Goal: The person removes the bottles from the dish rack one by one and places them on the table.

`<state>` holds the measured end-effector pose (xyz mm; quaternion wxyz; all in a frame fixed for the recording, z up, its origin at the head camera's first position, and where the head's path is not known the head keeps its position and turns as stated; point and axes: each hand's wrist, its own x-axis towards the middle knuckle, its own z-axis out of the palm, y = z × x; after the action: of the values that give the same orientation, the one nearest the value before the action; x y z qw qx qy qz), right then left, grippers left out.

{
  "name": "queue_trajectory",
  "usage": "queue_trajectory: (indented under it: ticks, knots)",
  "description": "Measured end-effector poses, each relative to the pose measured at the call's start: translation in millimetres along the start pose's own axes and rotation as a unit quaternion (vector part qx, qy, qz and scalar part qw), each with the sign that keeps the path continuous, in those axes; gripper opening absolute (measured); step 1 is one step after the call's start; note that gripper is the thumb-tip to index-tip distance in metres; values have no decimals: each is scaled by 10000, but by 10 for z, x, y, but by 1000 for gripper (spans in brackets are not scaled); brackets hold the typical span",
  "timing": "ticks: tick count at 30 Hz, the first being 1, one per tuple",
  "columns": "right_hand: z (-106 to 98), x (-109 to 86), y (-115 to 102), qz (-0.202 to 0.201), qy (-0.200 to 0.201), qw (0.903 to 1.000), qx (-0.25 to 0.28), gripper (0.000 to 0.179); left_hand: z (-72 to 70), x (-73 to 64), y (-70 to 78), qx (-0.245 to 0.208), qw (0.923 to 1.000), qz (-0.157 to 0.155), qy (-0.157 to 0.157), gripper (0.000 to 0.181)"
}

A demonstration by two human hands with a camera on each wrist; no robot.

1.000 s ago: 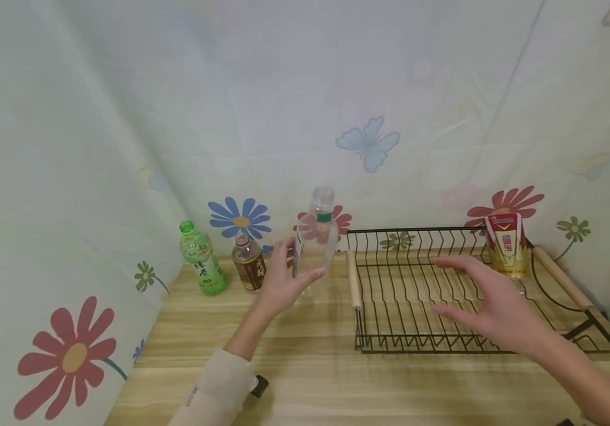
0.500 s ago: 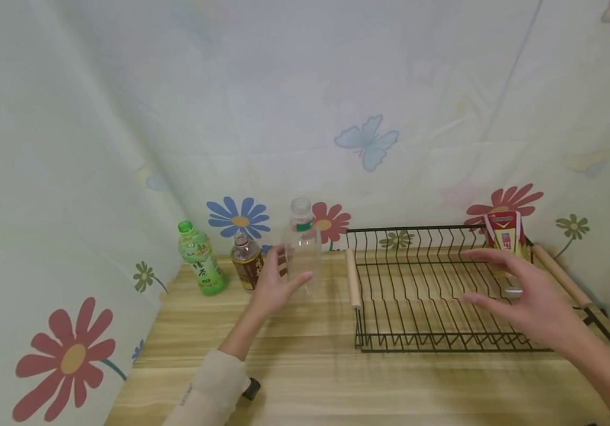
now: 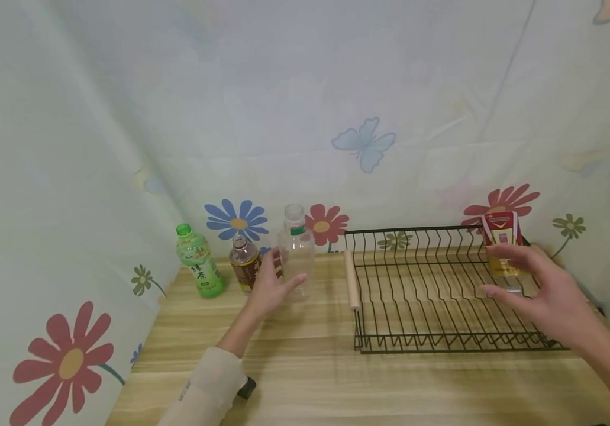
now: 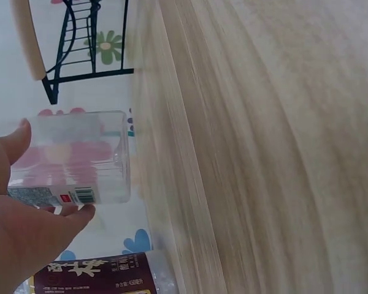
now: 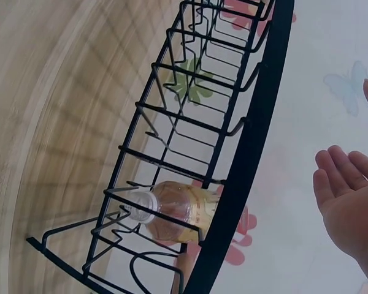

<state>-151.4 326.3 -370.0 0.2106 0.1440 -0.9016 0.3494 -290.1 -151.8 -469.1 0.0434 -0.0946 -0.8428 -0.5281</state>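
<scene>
In the head view my left hand [image 3: 267,290] grips a clear plastic bottle [image 3: 300,254] with a small green band below its uncapped neck. The bottle [image 4: 67,153] stands about upright just above or on the tabletop; which, I cannot tell. Left of it is a bottle with a brown label [image 3: 246,264], then a green tea bottle [image 3: 200,261]. My right hand [image 3: 555,290] hovers over the right end of the black wire rack [image 3: 416,229], fingers apart and holding nothing. Near it, a red-and-gold labelled bottle [image 3: 502,225] stands neck down in the rack, partly behind the fingers.
The rack has a wooden handle [image 3: 352,281] at its left end, close to the clear bottle. A patterned cloth [image 3: 305,118] hangs behind and at both sides of the wooden table [image 3: 305,378].
My left hand has moved left and down with the clear bottle, from tilted to about upright beside the brown-label bottle. My right hand has shifted right toward the bottle in the rack.
</scene>
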Motion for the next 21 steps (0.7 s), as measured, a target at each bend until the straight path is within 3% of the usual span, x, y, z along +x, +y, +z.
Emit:
queue_trajectory:
  ticks: [14, 21]
  knots:
    - [-18, -12, 69, 205, 55, 9997, -142, 72, 64, 85, -145, 144, 9998, -150, 16, 91]
    - [-44, -25, 50, 397, -16, 9989, -243, 71, 67, 135, -201, 71, 9995, -298, -82, 98]
